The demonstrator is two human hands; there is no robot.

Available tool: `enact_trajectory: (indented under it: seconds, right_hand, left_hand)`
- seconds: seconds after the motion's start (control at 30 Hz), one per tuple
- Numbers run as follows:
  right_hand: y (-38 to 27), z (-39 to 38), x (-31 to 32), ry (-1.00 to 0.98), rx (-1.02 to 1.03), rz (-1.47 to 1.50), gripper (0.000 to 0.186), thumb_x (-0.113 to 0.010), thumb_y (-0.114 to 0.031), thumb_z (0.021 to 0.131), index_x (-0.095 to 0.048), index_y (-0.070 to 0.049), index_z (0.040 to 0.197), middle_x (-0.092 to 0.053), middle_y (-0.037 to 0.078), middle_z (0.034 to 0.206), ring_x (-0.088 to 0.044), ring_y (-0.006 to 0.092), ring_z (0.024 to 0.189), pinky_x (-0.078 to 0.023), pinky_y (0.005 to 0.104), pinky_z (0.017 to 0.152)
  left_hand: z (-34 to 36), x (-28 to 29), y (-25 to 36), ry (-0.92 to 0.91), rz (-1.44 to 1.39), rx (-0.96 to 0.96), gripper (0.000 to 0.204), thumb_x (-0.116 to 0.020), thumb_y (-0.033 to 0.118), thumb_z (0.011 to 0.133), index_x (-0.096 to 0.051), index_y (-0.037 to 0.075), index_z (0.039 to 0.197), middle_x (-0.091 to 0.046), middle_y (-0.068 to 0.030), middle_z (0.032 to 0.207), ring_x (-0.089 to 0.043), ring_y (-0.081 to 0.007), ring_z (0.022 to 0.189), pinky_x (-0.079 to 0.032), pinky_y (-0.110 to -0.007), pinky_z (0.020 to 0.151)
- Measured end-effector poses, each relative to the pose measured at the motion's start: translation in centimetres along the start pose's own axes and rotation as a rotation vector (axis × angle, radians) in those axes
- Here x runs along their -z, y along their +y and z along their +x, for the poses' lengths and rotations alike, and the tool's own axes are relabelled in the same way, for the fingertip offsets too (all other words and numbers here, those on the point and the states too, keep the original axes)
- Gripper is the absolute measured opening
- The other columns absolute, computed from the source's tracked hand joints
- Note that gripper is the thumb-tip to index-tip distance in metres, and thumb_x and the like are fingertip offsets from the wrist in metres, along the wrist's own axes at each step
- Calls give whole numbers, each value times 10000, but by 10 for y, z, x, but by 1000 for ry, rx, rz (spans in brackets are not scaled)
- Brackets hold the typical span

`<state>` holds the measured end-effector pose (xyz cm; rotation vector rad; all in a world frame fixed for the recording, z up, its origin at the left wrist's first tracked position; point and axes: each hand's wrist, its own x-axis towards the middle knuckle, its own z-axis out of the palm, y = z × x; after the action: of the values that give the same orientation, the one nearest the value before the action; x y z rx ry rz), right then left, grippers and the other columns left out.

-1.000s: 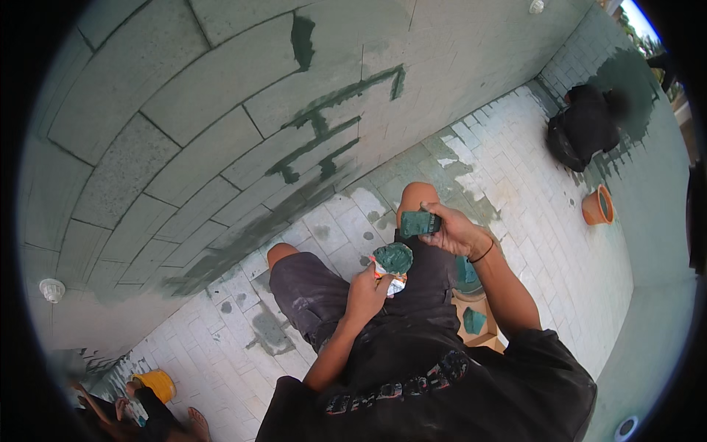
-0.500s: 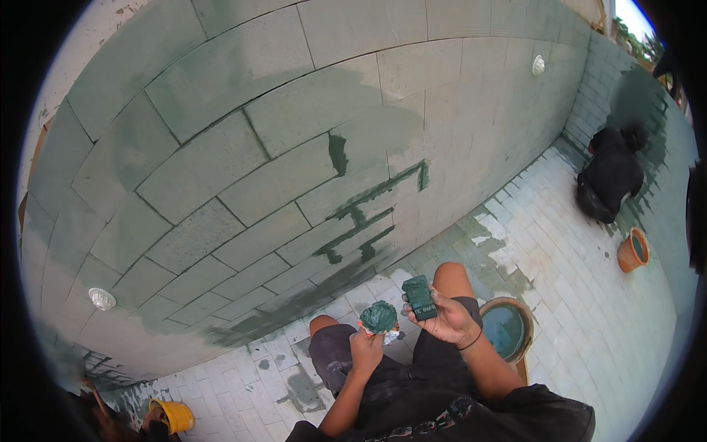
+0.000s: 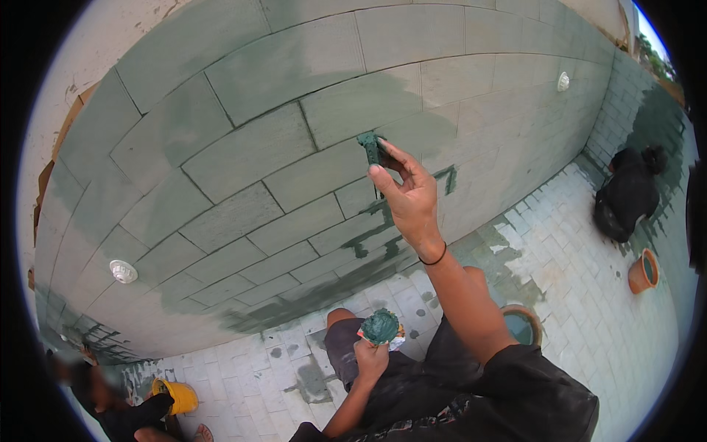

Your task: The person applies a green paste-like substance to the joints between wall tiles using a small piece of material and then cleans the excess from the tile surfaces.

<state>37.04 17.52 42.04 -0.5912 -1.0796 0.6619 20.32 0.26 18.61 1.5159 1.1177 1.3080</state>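
In my left hand [image 3: 372, 359], low over my lap, is a crumpled packet [image 3: 398, 340] heaped with dark green grout [image 3: 380, 325]; the fingers are closed round its base. My right arm is stretched up and forward to the tiled wall [image 3: 302, 183]. Between the thumb and fingers of my right hand [image 3: 412, 195] is a small dark rectangular pad [image 3: 373, 156], seen nearly edge-on. Green paste covers its upper end, which is at the wall near a tile joint. The hand partly hides the pad and the wet green smears [image 3: 372, 234] on the tiles behind.
A round tub of greenish water [image 3: 521, 328] stands on the paved floor beside my right leg. Further right, a person in black [image 3: 626, 195] crouches near an orange bucket [image 3: 644, 271]. At lower left, another person [image 3: 118, 398] sits beside a yellow bucket [image 3: 182, 398]. White round fittings [image 3: 123, 271] stick out from the wall.
My right hand has moved from above my lap up to the wall with the pad, which has turned edge-on. My left hand still holds the packet low. The view has shifted slightly.
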Motion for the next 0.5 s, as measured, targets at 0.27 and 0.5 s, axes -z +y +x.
enact_trajectory:
  seconds: [0.27,0.5]
  right_hand:
    - [-10,57,-59,154,534,-607,369,-822,-165,869,-748,-58,1215,-666,102,1041,-668,174,873,-558,296,760]
    - [3,73,-66,201,709,-789,366,-839,-161,831,-770,-82,1182,-674,111,1033,-658,226,867,-543,318,755]
  left_hand:
    - [-7,18,-14,37,-129,88,129,-642,30,899,-732,-31,968,-757,-140,846,-724,-170,784,-533,-319,707]
    - [-2,27,2,25,-121,35,128,-628,8,908,-732,-37,967,-760,-135,849,-731,-169,786,-543,-323,694]
